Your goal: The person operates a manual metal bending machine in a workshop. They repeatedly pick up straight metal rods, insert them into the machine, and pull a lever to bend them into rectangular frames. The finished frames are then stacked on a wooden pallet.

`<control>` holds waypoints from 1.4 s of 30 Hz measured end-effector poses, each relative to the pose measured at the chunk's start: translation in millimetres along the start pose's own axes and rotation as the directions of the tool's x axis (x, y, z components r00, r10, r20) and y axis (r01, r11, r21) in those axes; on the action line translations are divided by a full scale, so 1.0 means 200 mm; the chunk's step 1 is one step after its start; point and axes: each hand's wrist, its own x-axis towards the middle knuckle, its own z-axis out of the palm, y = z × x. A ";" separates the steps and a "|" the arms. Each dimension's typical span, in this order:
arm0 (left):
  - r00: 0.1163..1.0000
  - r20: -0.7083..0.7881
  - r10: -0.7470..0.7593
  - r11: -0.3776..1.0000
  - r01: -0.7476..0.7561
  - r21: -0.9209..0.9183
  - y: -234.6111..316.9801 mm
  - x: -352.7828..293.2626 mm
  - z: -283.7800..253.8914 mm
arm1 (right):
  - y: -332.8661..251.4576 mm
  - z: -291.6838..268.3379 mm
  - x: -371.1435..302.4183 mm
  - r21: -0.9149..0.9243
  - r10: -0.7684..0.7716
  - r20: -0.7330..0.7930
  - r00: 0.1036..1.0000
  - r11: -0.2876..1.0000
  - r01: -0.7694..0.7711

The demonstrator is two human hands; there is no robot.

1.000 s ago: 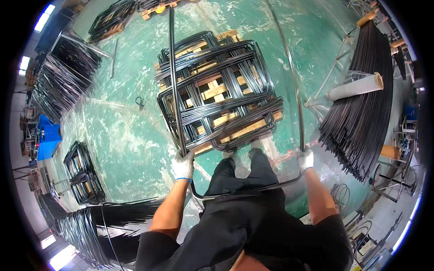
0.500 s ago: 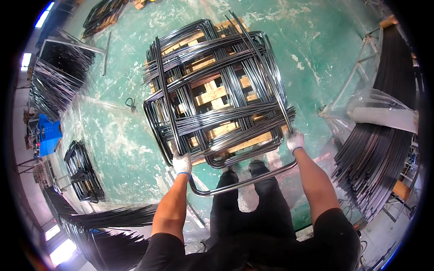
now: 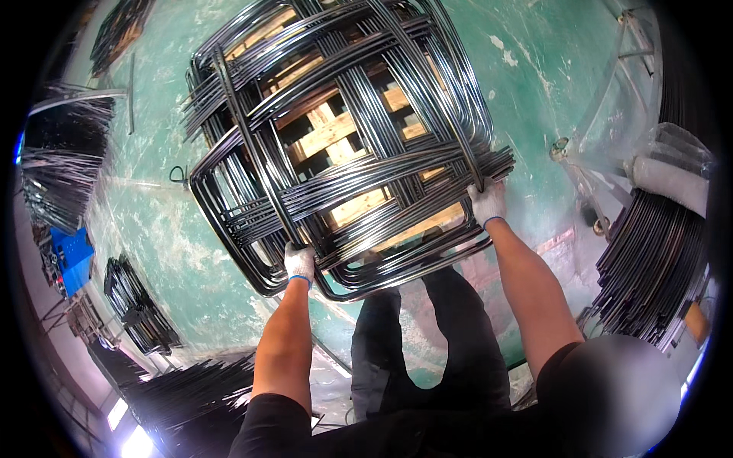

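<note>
Both my hands, in white knit gloves, hold one U-shaped bent metal tube (image 3: pixel 374 291) whose curved end faces me. My left hand (image 3: pixel 299 262) is closed round its left leg, and my right hand (image 3: pixel 487 202) grips the right leg near the pile's right corner. The tube's long legs reach away over a stack of similar dark, shiny bent tubes (image 3: pixel 366 168), laid crosswise in layers. Beneath the stack a wooden pallet (image 3: pixel 324 141) shows through the gaps. My gloves cover the gripped parts of the tube.
Green worn floor (image 3: pixel 153 229) surrounds the pallet. A bundle of long dark rods (image 3: pixel 649 259) lies at the right, by a plastic-wrapped roll (image 3: pixel 672 179). At the left are a rack of rods (image 3: pixel 65 164), a smaller stack of black frames (image 3: pixel 137 305) and more rods (image 3: pixel 191 397).
My hands have moved the U-shaped tube away from me, so its curved end now lies close to the stack's near edge. The view has shifted nearer to the pile.
</note>
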 end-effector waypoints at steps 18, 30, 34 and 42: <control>0.861 0.501 -0.094 0.994 0.050 0.101 0.15 -0.48 0.05 | -0.31 -1.13 -1.61 0.196 0.010 -0.317 0.948 0.979 0.055; 0.693 0.720 0.026 0.999 -0.049 0.011 0.80 -1.65 0.19 | 1.04 -2.88 -1.74 0.418 0.758 -0.490 0.430 0.637 -0.647; 0.828 0.561 0.006 0.995 -0.060 0.078 0.87 -1.84 0.24 | 0.94 -3.04 -1.46 0.300 0.833 -0.354 0.425 0.531 -0.792; 0.395 0.918 0.019 0.961 0.247 -0.126 0.67 -2.30 0.79 | 1.26 -3.09 -1.42 0.484 0.682 -0.140 0.718 0.680 -0.551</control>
